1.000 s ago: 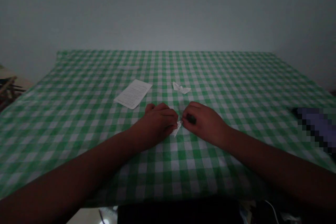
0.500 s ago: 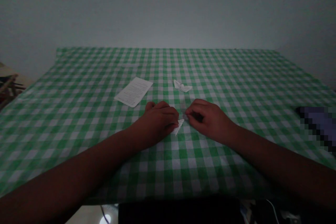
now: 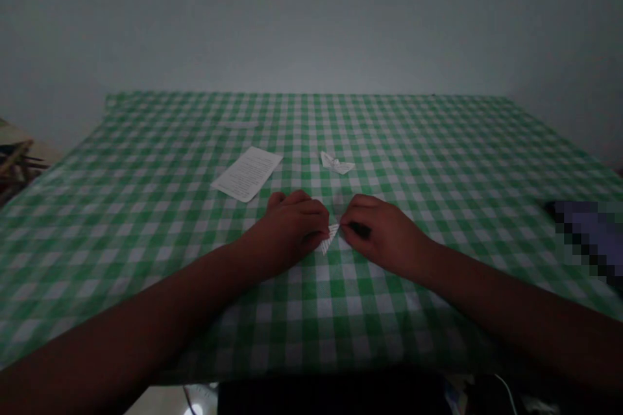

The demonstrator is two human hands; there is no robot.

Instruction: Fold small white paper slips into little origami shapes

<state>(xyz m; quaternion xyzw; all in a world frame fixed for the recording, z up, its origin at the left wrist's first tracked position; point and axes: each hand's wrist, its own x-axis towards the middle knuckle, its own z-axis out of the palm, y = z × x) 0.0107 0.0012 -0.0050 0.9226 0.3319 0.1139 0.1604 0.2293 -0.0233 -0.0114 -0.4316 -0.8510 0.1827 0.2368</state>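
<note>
1 folded paper (image 3: pixel 330 238), white, dark-striped, pointed; left hand (image 3: pixel 294 227), right hand (image 3: pixel 384 230) pinching it.

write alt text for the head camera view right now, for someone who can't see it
A left hand holds a small folded printed paper, the right hand at its corner, on a green-and-white checked tablecloth. Beyond lie a printed sheet and another folded paper.
</note>
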